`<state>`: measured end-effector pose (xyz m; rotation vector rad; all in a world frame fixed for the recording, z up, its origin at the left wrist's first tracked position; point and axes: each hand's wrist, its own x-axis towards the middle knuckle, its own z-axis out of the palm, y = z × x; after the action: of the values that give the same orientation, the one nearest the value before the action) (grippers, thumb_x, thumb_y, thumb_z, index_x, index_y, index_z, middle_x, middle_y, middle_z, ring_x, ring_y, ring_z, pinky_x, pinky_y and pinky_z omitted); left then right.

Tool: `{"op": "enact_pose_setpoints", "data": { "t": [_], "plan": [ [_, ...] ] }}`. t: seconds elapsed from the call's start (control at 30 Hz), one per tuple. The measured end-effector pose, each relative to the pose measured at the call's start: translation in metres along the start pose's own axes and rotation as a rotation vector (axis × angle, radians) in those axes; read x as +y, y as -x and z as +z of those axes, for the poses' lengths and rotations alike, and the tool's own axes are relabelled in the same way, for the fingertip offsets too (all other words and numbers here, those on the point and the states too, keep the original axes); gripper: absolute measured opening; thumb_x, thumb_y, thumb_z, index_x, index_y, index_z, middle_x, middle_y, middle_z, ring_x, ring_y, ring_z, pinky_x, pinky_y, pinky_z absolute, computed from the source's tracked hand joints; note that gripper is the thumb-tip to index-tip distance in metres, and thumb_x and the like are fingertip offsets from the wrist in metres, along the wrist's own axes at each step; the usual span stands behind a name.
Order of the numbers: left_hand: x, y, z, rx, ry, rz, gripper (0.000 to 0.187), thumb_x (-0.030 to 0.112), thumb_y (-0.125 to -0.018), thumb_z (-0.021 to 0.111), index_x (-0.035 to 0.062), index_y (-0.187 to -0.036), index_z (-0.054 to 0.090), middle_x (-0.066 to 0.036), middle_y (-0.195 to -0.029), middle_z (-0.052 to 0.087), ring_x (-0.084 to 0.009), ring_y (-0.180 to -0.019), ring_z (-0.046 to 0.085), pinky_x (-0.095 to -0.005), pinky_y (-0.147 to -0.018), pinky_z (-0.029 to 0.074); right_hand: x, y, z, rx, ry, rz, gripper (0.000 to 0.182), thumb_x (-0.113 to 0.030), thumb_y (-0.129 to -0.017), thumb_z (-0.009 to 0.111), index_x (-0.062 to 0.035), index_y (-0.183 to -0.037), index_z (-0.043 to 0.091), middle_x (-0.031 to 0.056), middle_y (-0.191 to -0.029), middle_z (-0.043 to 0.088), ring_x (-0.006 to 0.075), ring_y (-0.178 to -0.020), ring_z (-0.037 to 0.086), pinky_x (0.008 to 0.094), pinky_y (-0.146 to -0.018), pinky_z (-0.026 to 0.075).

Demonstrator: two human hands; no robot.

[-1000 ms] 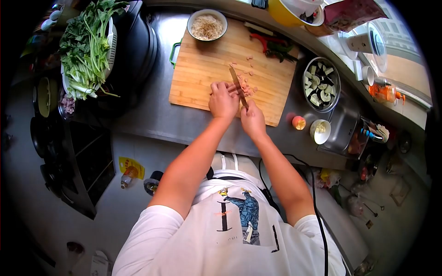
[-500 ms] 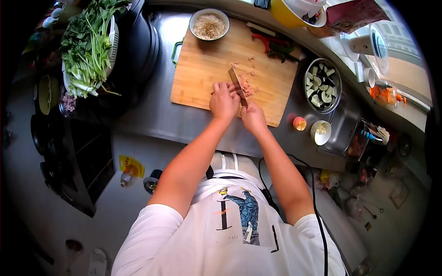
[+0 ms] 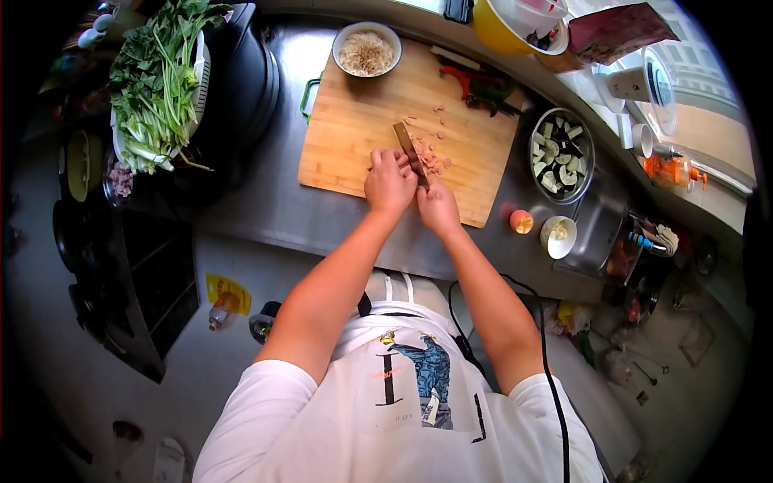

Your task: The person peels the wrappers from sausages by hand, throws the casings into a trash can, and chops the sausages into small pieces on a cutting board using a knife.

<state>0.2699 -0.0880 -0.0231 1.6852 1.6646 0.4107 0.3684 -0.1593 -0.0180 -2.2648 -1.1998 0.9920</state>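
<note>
On the wooden cutting board (image 3: 346,129), my right hand (image 3: 439,207) grips the handle of a knife (image 3: 409,149), whose blade points away from me. My left hand (image 3: 390,183) is beside the blade on its left, fingers bent down and pressed together; what lies under them is hidden. Thin pinkish slices (image 3: 433,159) lie in a small heap to the right of the blade, with a few loose ones farther back. A bowl of pale shreds (image 3: 366,50) stands at the board's back left corner. Red and green peppers (image 3: 485,87) rest at its back right.
Right of the board are a bowl of cut eggplant (image 3: 559,154), a partly peeled reddish item (image 3: 521,221), a small white bowl (image 3: 559,237) and a sink (image 3: 600,225). Leafy greens (image 3: 157,88) fill a basket at left. A black cable (image 3: 547,346) hangs by my right arm.
The knife's blade has shifted slightly left and tilts more to the left. My right hand has moved a little left and my left hand slightly left. The slices beside the blade are spread a little differently.
</note>
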Motion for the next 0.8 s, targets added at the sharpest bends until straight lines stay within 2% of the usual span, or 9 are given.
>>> {"op": "enact_pose_setpoints", "data": {
  "t": [0.1,0.17,0.3,0.43,0.53,0.6,0.8],
  "plan": [
    [-0.002,-0.005,0.0,0.029,0.012,0.03,0.032,0.017,-0.074,0.068,0.0045,-0.101,0.057,-0.015,-0.11,0.056,-0.0388,-0.089,0.063,-0.0476,-0.074,0.053,-0.01,0.001,-0.014,0.014,-0.046,-0.074,0.024,-0.014,-0.088,0.052,-0.0023,-0.109,0.056,0.0301,-0.087,0.064,0.0489,-0.085,0.061,0.0529,-0.076,0.049],
    [-0.007,0.003,0.0,0.021,0.011,0.066,0.032,0.016,-0.074,0.067,0.0045,-0.102,0.057,-0.015,-0.111,0.055,-0.0396,-0.088,0.063,-0.0476,-0.075,0.053,-0.017,0.013,-0.022,-0.083,-0.007,0.058,0.023,-0.013,-0.088,0.052,-0.0019,-0.108,0.057,0.0297,-0.086,0.064,0.0482,-0.085,0.062,0.0529,-0.076,0.049],
    [-0.003,0.002,-0.003,-0.013,0.039,0.025,0.032,0.015,-0.075,0.066,0.0036,-0.103,0.056,-0.017,-0.111,0.055,-0.04,-0.091,0.063,-0.0482,-0.077,0.053,-0.009,0.002,0.001,-0.033,-0.02,0.012,0.021,-0.013,-0.088,0.052,-0.001,-0.105,0.057,0.0295,-0.086,0.064,0.0475,-0.085,0.062,0.0537,-0.077,0.048],
    [-0.004,-0.003,-0.001,0.009,0.03,0.03,0.032,0.015,-0.075,0.066,0.0031,-0.103,0.056,-0.017,-0.111,0.055,-0.0403,-0.09,0.063,-0.0484,-0.077,0.053,-0.015,0.002,-0.007,-0.012,-0.021,-0.009,0.02,-0.013,-0.088,0.053,-0.0003,-0.103,0.057,0.0296,-0.087,0.064,0.0476,-0.085,0.062,0.0528,-0.077,0.049],
    [-0.01,0.009,-0.004,-0.026,0.059,0.018,0.033,0.016,-0.075,0.066,0.0029,-0.104,0.056,-0.017,-0.112,0.055,-0.0406,-0.09,0.063,-0.0483,-0.077,0.053,-0.014,0.016,-0.011,-0.08,0.04,0.085,0.02,-0.014,-0.088,0.053,0.0002,-0.101,0.057,0.03,-0.086,0.064,0.0477,-0.085,0.062,0.0524,-0.077,0.049],
    [-0.007,0.003,-0.003,-0.004,0.054,0.042,0.033,0.016,-0.076,0.066,0.0026,-0.104,0.056,-0.018,-0.113,0.054,-0.0411,-0.09,0.063,-0.0481,-0.077,0.053,-0.001,0.005,-0.002,-0.06,0.032,-0.03,0.02,-0.014,-0.088,0.052,0.0003,-0.101,0.056,0.0307,-0.087,0.064,0.0482,-0.086,0.062,0.0534,-0.078,0.049],
    [-0.008,0.002,-0.001,0.014,0.068,0.041,0.033,0.01,-0.076,0.064,0.0029,-0.106,0.055,-0.018,-0.118,0.051,-0.0392,-0.092,0.063,-0.0471,-0.079,0.053,-0.016,0.009,-0.008,-0.033,0.054,0.006,0.019,-0.014,-0.088,0.052,-0.0005,-0.101,0.057,0.0307,-0.085,0.064,0.0483,-0.084,0.062,0.053,-0.076,0.049]
  ]
}}
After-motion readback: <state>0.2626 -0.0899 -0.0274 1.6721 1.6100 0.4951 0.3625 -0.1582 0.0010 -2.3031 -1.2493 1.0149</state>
